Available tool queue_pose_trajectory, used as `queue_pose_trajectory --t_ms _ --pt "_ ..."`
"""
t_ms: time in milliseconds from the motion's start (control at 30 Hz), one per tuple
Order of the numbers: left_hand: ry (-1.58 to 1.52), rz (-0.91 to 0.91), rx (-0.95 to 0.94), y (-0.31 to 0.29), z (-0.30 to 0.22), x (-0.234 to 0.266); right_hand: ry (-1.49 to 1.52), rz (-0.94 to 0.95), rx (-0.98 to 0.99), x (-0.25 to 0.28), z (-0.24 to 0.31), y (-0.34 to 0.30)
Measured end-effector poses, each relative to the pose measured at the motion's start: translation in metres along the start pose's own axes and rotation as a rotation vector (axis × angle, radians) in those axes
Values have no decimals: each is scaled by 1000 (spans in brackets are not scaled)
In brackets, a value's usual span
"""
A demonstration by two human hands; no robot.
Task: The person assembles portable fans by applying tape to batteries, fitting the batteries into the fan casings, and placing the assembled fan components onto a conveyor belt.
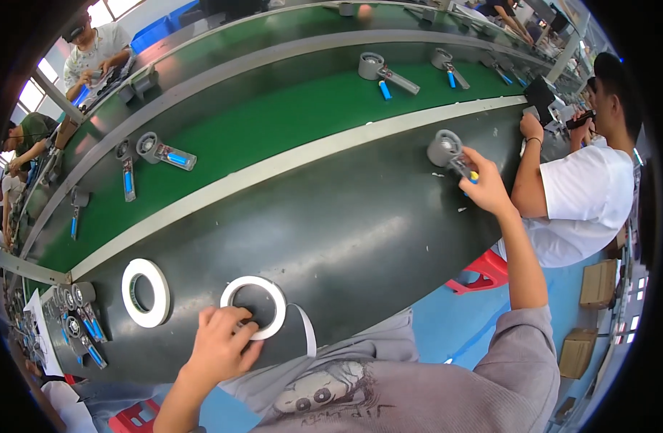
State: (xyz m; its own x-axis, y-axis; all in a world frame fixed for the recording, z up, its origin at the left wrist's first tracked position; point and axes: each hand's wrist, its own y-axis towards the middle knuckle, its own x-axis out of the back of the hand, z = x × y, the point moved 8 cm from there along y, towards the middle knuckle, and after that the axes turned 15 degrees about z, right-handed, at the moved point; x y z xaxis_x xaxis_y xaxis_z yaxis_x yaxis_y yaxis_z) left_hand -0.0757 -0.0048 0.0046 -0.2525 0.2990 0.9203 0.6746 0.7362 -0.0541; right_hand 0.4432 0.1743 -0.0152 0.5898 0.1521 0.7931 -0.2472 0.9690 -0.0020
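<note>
Worktable [346, 274], hands [219, 343] [488, 189] curled on tape [279, 307], grey device [445, 149]

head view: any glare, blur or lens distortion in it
Head view: pale glare streaks the dark worktop; head view: fisheye bending curves the green conveyor belt; head view: the white tape roll with the loose tail looks fairly sharp.

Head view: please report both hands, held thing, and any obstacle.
Left hand on white tape roll, tape end loose. Right hand gripping grey round-headed device. Possible obstacle: second tape roll, left of the first.
</note>
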Motion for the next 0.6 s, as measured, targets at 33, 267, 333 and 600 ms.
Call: queue_pose_trajectory --t_ms 33,267,333,600 --pt "37 16 4 -2 -2 -9 -3 -6 -78 -2 -3 -6" --pt "88 -325 88 40 -29 19 36 -166 179 -18 144 -7" --pt "83 -391 45 57 -39 25 491 343 269 -105 202 -11" --pt "40 -460 56 81 -32 22 732 996 157 -180 254 -26"
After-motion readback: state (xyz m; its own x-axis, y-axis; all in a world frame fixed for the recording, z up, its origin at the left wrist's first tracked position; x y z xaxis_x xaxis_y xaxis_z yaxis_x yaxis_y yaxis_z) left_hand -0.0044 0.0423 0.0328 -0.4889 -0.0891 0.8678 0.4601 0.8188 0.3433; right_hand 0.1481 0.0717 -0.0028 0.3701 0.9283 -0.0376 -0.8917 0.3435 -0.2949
